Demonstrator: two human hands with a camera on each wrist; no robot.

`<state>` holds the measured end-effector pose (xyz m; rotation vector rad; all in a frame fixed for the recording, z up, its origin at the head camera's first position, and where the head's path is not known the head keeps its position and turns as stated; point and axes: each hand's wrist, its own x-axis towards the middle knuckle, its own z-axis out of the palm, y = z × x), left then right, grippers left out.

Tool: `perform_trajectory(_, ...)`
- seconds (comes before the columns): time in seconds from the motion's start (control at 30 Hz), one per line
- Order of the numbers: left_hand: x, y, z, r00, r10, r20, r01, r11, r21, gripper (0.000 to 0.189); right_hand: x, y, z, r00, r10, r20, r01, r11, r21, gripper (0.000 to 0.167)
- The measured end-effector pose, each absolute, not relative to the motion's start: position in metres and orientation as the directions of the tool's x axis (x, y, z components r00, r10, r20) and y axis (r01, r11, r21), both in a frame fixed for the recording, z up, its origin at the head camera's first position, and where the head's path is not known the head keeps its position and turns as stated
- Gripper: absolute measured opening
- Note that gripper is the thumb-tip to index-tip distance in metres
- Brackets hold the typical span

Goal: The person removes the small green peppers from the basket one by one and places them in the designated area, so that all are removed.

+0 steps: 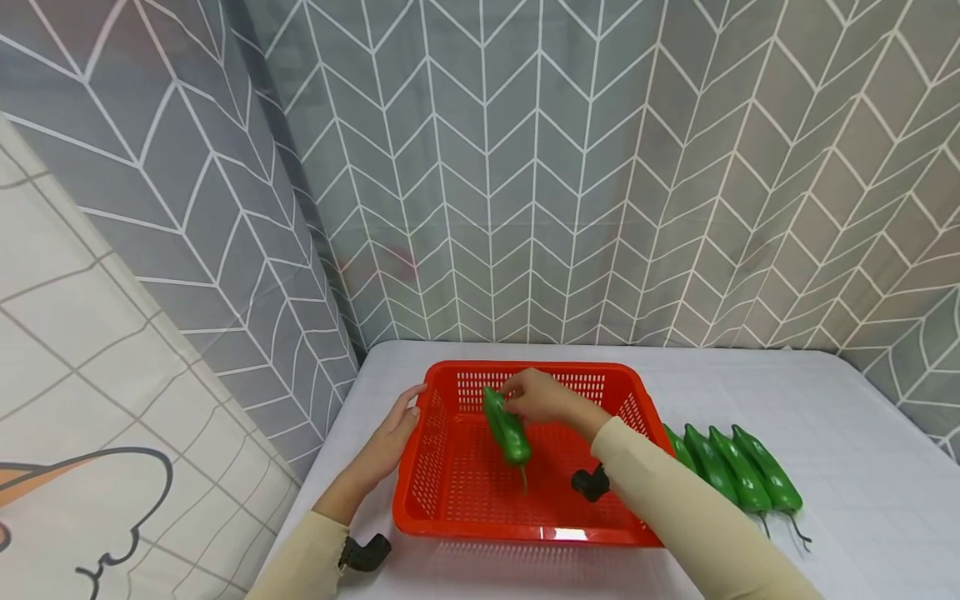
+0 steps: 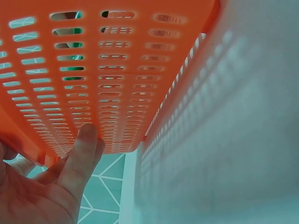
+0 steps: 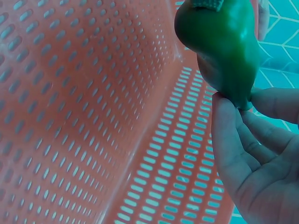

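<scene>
Inside the red plastic basket, a long green pepper hangs tilted, its thin stem toward the basket's near side. My right hand pinches the pepper at its far, pointed end between thumb and fingertips; the right wrist view shows this pinch on the green pepper closely. At the basket's left side is my left hand, its fingers fairly straight along the rim. In the left wrist view, the fingers of the left hand touch the outside of the slotted basket wall.
Several green peppers lie side by side on the white-covered table, right of the basket, partly behind my right sleeve. A grey patterned curtain hangs behind the table and another stretch runs along the left.
</scene>
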<state>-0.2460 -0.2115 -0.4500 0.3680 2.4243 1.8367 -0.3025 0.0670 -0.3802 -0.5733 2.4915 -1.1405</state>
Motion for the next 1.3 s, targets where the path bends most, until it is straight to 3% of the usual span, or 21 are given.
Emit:
perform_trajectory(0.33,-0.246,-0.211,-0.449,-0.97,0.224,0.089,0.148,0.261,0.954,0.046,-0.305,0.085,-0.374,-0.868,-0.478,-0.137,-0.177,0.555,-0.813,0.028)
perform_trajectory(1.3,-0.249,-0.212,-0.452,-0.973,0.21,0.096,0.155,0.284,0.946,0.047,-0.305,0.138,-0.357,-0.879,-0.474,-0.051,-0.244,0.54,-0.806,0.032)
